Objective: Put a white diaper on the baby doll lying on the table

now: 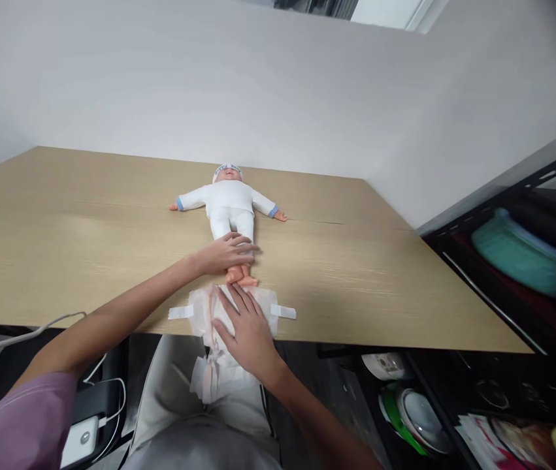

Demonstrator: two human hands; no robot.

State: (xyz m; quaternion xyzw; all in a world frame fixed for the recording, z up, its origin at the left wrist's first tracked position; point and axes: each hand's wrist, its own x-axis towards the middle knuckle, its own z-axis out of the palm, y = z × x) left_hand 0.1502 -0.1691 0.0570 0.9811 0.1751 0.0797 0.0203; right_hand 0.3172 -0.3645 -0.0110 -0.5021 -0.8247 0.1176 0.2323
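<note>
A baby doll (230, 199) in white clothes with blue cuffs lies on its back on the table, arms spread and bare feet toward me. Across its lower legs rests my left hand (226, 253), fingers stretched out and slightly apart. Just below the feet a white diaper (199, 310) is unfolded, its side tabs (285, 312) spread outward. Part of it hangs past the table's front edge over my lap. My right hand (248, 329) lies flat on the diaper with fingers spread, covering its middle.
The wooden table (380, 281) meets a white wall behind. A black shelf at right holds a teal item (527, 251), with lidded containers (422, 418) and packets lower down. At lower left are a white device (80, 442) and a white cable (27, 334).
</note>
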